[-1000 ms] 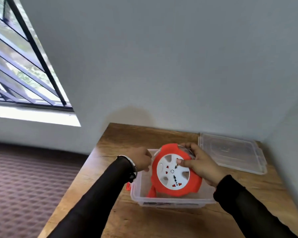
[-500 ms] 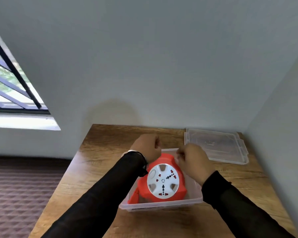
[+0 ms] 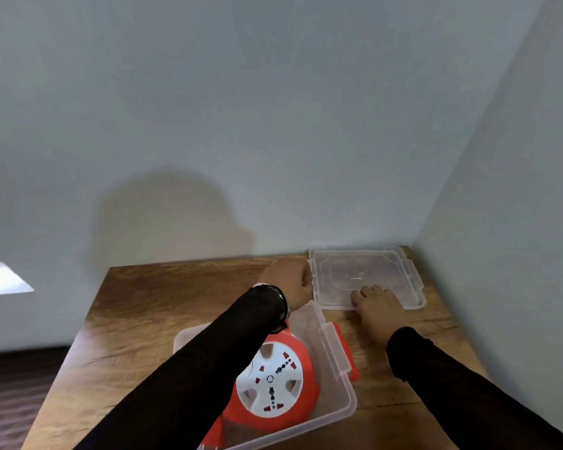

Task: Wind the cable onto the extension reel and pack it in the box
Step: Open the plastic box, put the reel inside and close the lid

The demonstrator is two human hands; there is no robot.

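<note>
So the extension reel (image 3: 275,383) is sitting inside the clear box (image 3: 337,362), tilted with its white socket face up toward the camera, and no loose cable shows anywhere, so winding looks done to me. What's left is the lid (image 3: 364,276), which lies flat on the table (image 3: 163,306) just beyond the box's far right corner, tucked into the corner of the walls.

Right hand (image 3: 379,308) is resting on the lid's near edge, fingers (image 3: 368,292) spread over it, nothing gripped that I can see. Left hand (image 3: 290,282) is curled into a loose fist at the lid's left edge, just past the box's far rim; can't tell if it's actually pinching the lid or just touching it.

Stuff that could go sideways, my guess:
- The reel isn't lying flat. If its top edge pokes above the box rim, the lid won't seat and the red latches (image 3: 346,352) on the box's right side won't clip.
- The left sleeve (image 3: 208,362) crosses right over the box, so dragging the lid back could bump the reel or shove the box toward the near table edge.
- The lid is thin and clear; a one-sided lift could flex it or let it slip.
</note>
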